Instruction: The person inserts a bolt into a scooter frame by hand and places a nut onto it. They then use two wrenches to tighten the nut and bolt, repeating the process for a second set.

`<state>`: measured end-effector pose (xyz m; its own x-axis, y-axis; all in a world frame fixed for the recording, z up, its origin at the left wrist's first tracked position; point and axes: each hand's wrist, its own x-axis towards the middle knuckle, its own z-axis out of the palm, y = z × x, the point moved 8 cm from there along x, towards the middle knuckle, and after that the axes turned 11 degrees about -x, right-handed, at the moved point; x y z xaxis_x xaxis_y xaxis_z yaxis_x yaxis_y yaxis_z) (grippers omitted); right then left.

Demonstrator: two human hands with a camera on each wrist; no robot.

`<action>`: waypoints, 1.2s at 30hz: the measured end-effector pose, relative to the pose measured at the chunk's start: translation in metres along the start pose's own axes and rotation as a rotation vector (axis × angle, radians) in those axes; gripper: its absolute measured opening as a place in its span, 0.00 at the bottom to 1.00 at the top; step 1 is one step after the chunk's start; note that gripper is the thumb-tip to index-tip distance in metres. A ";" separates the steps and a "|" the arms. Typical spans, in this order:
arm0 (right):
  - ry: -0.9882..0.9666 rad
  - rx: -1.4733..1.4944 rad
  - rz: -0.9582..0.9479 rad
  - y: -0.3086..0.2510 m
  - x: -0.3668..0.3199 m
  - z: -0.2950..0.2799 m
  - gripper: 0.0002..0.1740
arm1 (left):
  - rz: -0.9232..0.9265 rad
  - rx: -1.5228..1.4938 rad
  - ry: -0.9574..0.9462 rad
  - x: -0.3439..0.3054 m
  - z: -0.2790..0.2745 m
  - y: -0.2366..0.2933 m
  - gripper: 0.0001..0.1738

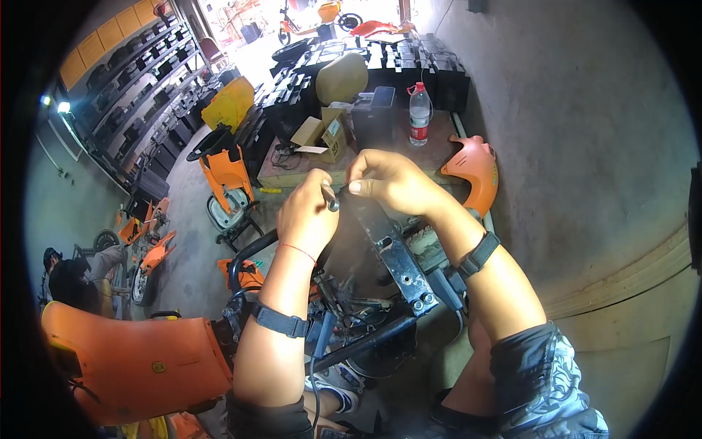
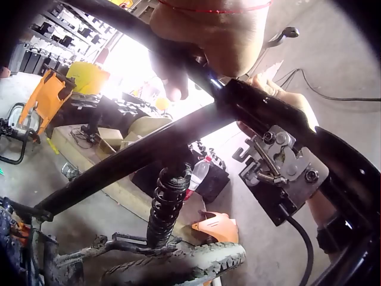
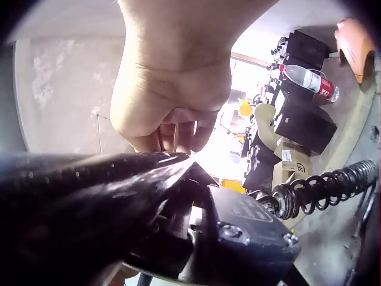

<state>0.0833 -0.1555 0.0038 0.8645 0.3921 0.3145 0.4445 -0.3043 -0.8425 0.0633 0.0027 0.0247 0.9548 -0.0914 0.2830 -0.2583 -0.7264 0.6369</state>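
My left hand [image 1: 306,216] grips a dark wrench [image 1: 331,201], its end poking out past the thumb. In the left wrist view, the ring end of this wrench [image 2: 290,34] shows beyond the palm. Across from it, my right hand [image 1: 395,183] has its fingers curled at the far end of a black metal frame [image 1: 391,252]. Its thumb and forefinger come together there; whatever lies between them is hidden. In the left wrist view, right-hand fingers show on both sides of the tube. A latch with a spring [image 2: 280,158] and a cable sits on this frame.
A coil shock absorber [image 2: 169,196] and a muddy tyre [image 2: 196,262] lie under the frame. Left stands an orange body panel [image 1: 146,366]. Ahead, a low platform [image 1: 285,175] bears a cardboard box [image 1: 333,135] and a plastic bottle [image 1: 419,113]. A wall [image 1: 563,146] runs along the right.
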 end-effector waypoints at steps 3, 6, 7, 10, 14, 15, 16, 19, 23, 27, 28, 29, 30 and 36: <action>-0.010 0.058 -0.028 0.000 0.001 0.002 0.05 | 0.003 0.000 0.003 -0.001 -0.001 0.000 0.15; -0.018 0.157 -0.070 -0.004 0.000 0.002 0.05 | -0.003 0.004 0.002 -0.001 -0.001 0.001 0.15; -0.020 0.129 -0.082 -0.005 0.000 0.001 0.04 | -0.011 0.003 -0.001 -0.001 -0.001 0.001 0.15; -0.037 0.068 -0.095 -0.010 -0.001 0.000 0.05 | 0.004 0.000 0.009 0.000 0.000 0.000 0.15; -0.027 0.027 -0.129 -0.009 -0.002 0.000 0.08 | 0.005 0.000 0.003 0.001 0.001 -0.001 0.15; -0.027 0.027 -0.129 -0.008 -0.002 0.002 0.08 | 0.006 0.003 0.001 0.001 0.001 0.000 0.15; 0.005 0.172 -0.100 -0.005 -0.003 0.003 0.07 | 0.006 0.007 -0.001 0.000 0.000 0.001 0.15; 0.026 0.213 -0.074 0.002 -0.002 0.001 0.07 | -0.013 0.008 -0.008 -0.001 -0.001 0.002 0.15; -0.014 0.190 -0.050 0.005 0.000 0.000 0.08 | -0.003 -0.005 -0.003 0.000 0.000 0.001 0.15; 0.005 0.134 -0.074 -0.002 -0.001 -0.003 0.07 | 0.004 0.004 -0.003 -0.001 -0.001 0.002 0.15; -0.028 0.118 -0.055 -0.001 -0.001 -0.002 0.07 | -0.003 0.003 -0.002 -0.001 -0.001 0.001 0.15; -0.061 0.102 -0.035 -0.001 -0.001 0.000 0.08 | -0.003 0.004 -0.002 -0.001 -0.001 0.001 0.15; -0.061 0.103 -0.035 -0.002 -0.001 -0.001 0.08 | -0.003 0.000 -0.002 0.000 0.000 -0.001 0.15; -0.080 0.047 -0.033 -0.004 -0.003 0.001 0.08 | -0.006 0.003 -0.003 0.000 0.000 0.000 0.15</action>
<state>0.0780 -0.1542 0.0059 0.8272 0.4700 0.3080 0.4594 -0.2500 -0.8523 0.0632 0.0029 0.0250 0.9568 -0.0894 0.2768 -0.2522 -0.7291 0.6363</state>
